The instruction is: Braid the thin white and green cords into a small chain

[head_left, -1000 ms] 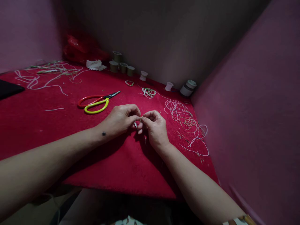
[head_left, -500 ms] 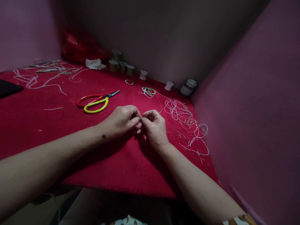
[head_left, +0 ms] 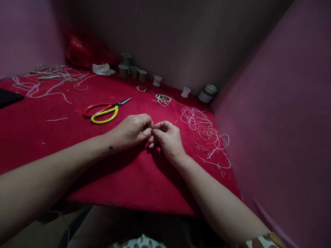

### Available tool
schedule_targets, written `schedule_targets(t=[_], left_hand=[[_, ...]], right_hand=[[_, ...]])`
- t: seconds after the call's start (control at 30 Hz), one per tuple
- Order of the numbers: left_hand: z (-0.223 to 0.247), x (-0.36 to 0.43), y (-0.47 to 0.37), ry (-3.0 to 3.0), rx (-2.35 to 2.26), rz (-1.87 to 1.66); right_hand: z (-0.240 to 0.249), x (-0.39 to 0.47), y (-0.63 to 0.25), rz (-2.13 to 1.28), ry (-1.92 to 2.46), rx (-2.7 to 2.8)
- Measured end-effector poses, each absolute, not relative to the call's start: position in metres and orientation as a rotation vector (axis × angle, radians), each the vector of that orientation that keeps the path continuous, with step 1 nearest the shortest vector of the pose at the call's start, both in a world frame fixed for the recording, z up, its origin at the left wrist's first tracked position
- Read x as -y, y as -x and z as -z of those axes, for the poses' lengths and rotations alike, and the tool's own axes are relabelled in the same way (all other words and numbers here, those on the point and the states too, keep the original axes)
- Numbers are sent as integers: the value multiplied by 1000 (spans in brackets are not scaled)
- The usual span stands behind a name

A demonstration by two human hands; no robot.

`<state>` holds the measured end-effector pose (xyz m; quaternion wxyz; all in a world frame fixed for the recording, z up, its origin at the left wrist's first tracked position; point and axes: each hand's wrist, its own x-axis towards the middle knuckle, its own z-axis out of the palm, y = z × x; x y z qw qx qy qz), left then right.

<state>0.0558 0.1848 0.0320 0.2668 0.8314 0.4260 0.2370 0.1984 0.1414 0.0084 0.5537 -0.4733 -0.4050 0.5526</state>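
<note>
Above the red cloth [head_left: 103, 186], my left hand [head_left: 134, 129] and my right hand [head_left: 168, 139] meet fingertip to fingertip. Both are closed in a pinch, and what lies between the fingers is too small and hidden to make out. A short pale thread end [head_left: 159, 152] shows just below my right fingers. Scissors [head_left: 104, 114] with one red and one yellow handle lie to the upper left of my left hand. Beyond the hands are a small green and white coil of cord [head_left: 163, 99] and a small braided loop [head_left: 141, 89].
Tangled pale cord [head_left: 198, 120] spreads at the right, with more cord [head_left: 55, 81] at the back left. Along the back stand green spools [head_left: 123, 71], white spools [head_left: 157, 81], a jar [head_left: 207, 93], crumpled white paper [head_left: 103, 69] and a red bag [head_left: 82, 50]. A dark flat object [head_left: 9, 98] lies far left.
The whole view has shifted slightly, so things sit a little further left and up. My hands stay together in nearly the same pinch.
</note>
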Motion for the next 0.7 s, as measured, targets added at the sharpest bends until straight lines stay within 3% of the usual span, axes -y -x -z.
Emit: schedule_targets(t=[0.4,0.57,0.7], left_hand=[[-21,-188,-54,-2677,-1063,-680],[-30,-188,-54,-2402,-1209,-876],[-40,-186,-54,-1927,-1231,-662]], right_hand=[[-8,-146,-204,-1419,1072,805],[-7,-148,-206,-1412,1008,770],[-8,-149,-206,-1405,977,747]])
